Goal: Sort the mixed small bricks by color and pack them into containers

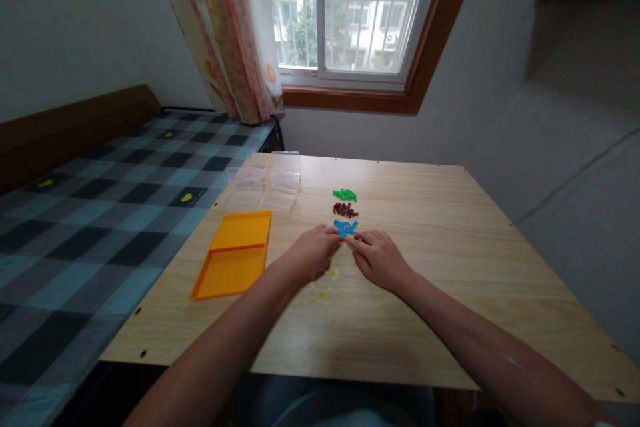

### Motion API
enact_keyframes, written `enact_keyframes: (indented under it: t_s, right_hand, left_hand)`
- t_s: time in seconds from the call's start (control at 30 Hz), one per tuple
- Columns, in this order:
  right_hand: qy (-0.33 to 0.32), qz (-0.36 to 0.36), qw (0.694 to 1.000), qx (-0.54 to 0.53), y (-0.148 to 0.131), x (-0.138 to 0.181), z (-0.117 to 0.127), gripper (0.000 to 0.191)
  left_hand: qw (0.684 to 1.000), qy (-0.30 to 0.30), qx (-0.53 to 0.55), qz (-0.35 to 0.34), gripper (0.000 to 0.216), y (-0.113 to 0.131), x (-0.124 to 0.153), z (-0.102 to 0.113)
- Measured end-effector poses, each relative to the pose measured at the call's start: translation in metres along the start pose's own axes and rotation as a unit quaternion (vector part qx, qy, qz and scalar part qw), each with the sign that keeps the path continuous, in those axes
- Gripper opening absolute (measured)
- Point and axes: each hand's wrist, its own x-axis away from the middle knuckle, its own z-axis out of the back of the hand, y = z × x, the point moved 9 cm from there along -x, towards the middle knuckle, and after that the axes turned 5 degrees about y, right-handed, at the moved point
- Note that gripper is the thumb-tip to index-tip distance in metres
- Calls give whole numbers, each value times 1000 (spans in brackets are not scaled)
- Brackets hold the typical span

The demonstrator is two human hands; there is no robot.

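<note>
A small pile of blue pieces (345, 227) lies on the wooden table, too small in view to tell their kind. From its left, my left hand (316, 250) reaches in with fingers stretched forward, the tips at the pile's near edge. My right hand (379, 257) rests on the other side, fingers extended and tips touching or very near the blue pieces. Neither hand visibly holds anything. Beyond the blue ones lie dark brown pieces (345, 210), then green pieces (345, 195). Nearer me, yellow pieces (320, 295) are scattered loosely, partly hidden by my left hand.
An orange two-part tray (235, 247) sits on the left of the table (450, 233). Behind it stand clear plastic boxes (283, 180) with raised lids. A bed with a checked cover (125, 213) adjoins the left side; a window (360, 13) is ahead.
</note>
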Motion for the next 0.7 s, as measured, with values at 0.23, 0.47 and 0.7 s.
enact_keyframes:
  t_s: [0.23,0.47,0.7]
  right_hand:
    - [12,42,997,-56,-15,8,12,25]
    - [-53,80,991,-94,-48,6,5,19]
    - [-25,133,988,-75,-62,8,-2,13]
  left_hand:
    - [986,84,58,131,26,-7,68,40]
    - [983,21,77,163,26,-11,87,24]
    - [986,-41,47,153,31,-16,69,16]
